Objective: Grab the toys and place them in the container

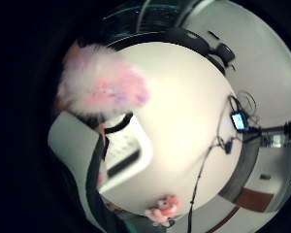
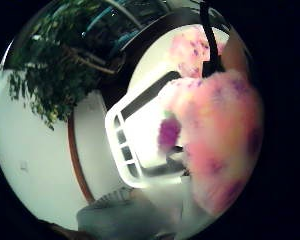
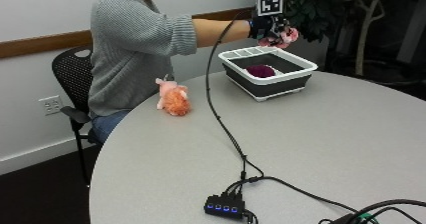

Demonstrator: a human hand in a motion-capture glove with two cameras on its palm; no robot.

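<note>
Fingers of the black-gloved right hand (image 3: 271,30) curl round a fluffy pink plush toy (image 3: 286,37) above the white-rimmed grey plastic container (image 3: 293,79); released off-centre, it could land outside the rim.

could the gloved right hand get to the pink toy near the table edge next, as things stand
Probably not yet: the right hand holds a fluffy pink toy above the container. The pink toy itself lies uncovered on the table.
</note>
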